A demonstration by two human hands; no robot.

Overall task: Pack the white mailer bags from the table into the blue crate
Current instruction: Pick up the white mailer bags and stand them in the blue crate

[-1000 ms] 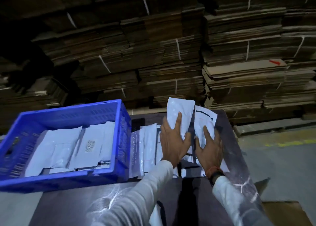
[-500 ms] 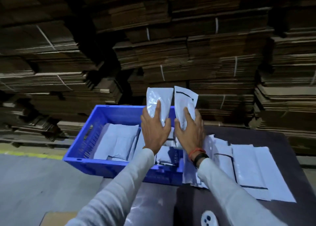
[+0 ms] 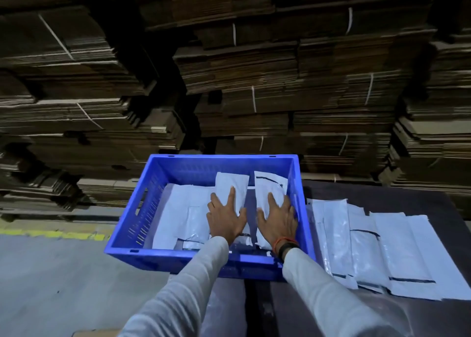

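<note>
One blue crate [image 3: 153, 204] sat on the dark table [image 3: 420, 209]. Inside it, two hands lay fingers splayed, unclenched: the left hand [image 3: 225, 218] pressing one mailer bag [image 3: 230, 184], the right hand [image 3: 277, 220] another [image 3: 270, 186]. Right of the fingers, roughly five bags [image 3: 382, 247] overlapped. Stacked flattened cardboard [image 3: 254, 69] filled the room behind.

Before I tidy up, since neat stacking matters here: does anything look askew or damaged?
No damage visible. The mailer bags in the blue crate lie jumbled, overlapping at angles. The row of bags on the table overlaps unevenly, fanned rather than squared.
</note>
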